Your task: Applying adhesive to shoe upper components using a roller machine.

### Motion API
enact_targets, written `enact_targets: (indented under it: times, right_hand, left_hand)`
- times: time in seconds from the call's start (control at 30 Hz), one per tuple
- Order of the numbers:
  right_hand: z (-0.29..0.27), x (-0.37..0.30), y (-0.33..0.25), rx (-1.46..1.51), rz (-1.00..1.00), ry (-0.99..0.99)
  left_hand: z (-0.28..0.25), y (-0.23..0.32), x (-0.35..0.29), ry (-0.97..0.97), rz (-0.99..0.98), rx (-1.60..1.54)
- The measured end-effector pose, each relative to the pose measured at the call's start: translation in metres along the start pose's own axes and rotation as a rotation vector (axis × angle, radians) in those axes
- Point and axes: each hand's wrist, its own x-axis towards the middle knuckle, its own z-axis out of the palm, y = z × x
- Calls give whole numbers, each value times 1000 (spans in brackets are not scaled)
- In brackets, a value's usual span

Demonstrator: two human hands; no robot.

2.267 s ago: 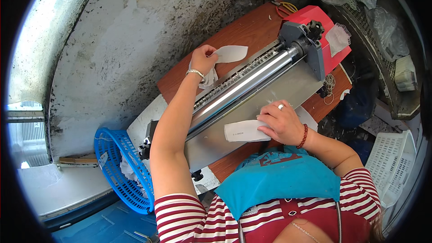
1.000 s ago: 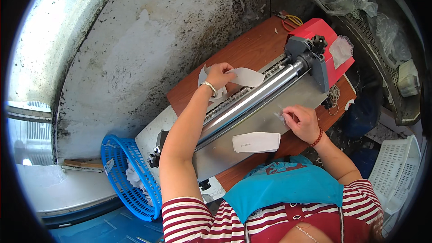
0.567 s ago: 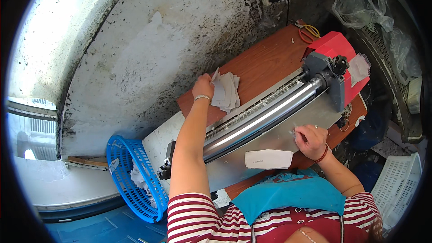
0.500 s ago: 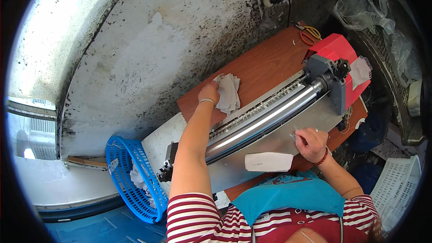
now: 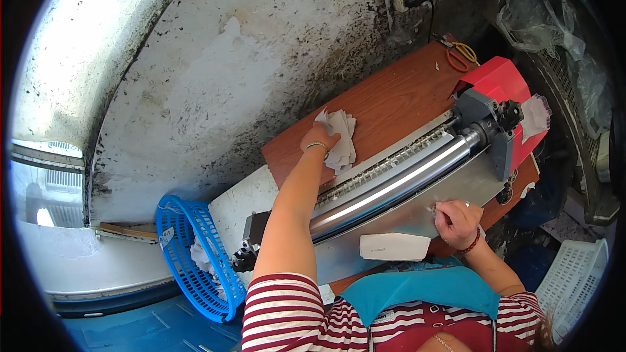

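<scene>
My left hand [image 5: 319,135] reaches over the machine to a stack of off-white, flat cut pieces [image 5: 343,146] on the brown board. Its fingers close around the stack's near-left edge, where one piece's corner sticks up. My right hand [image 5: 458,223] rests closed on the metal plate [image 5: 407,218] in front of the rollers; anything inside its curled fingers is hidden. A single off-white piece [image 5: 394,246] with small print lies along the plate's near edge, left of that hand. Between my hands runs the machine's shiny roller [image 5: 398,186], which carries no piece that I can see.
A red end cover [image 5: 497,85] stands at the machine's right. Behind it lie orange-handled pliers [image 5: 456,58] on the brown board [image 5: 391,94]. A blue basket [image 5: 189,274] holding pale scraps leans at the left. A white crate [image 5: 568,283] sits at the lower right.
The whole view has shifted slightly, moving the machine a little right and down. My left hand still works at the stack, where a piece's corner now stands up. My right hand stays closed on the plate.
</scene>
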Motion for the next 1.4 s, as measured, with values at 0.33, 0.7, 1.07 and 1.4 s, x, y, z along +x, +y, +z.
enact_targets:
  times: [0.33, 0.7, 1.07, 1.4]
  right_hand:
    - [2, 1, 1, -2, -15, 15]
    - [0, 1, 0, 6, -1, 9]
    - [1, 3, -1, 0, -23, 9]
    - [2, 4, -2, -5, -30, 13]
  left_hand:
    - [-9, -4, 0, 61, 2, -45]
    - [-42, -37, 10, 391, 18, -178]
    - [-6, -63, 57, -194, -161, -1124]
    - [-6, -64, 32, -571, -216, -1542]
